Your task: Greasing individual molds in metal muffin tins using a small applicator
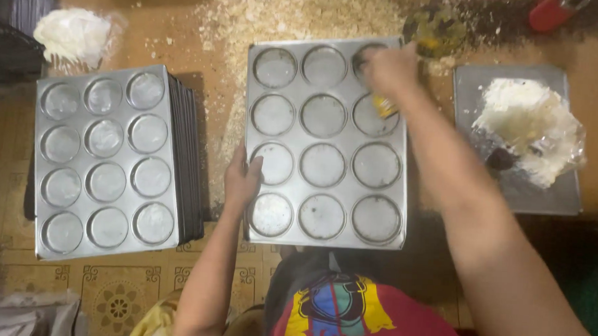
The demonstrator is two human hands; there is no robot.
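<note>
At frame centre: grey metal muffin tray (326, 139), twelve round cups, dull floury sheen, long axis 12–6 | left hand (243, 179) pinches its 9 o'clock edge | right hand (390, 70), blurred, closed on small yellow brush (382, 106) at 1 o'clock cup | stacked trays (107, 160) at 9 | flour bag (529, 129) at 3

Right hand (390, 70) motion-blurred; red object (549, 11) cut by top edge.

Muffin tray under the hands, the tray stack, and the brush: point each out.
Muffin tray (322, 163), head view, on the flat metal between its middle cups.
Tray stack (107, 161), head view, on the top tray's centre.
Brush (383, 106), head view, on the yellow part below the right hand (390, 68).
</note>
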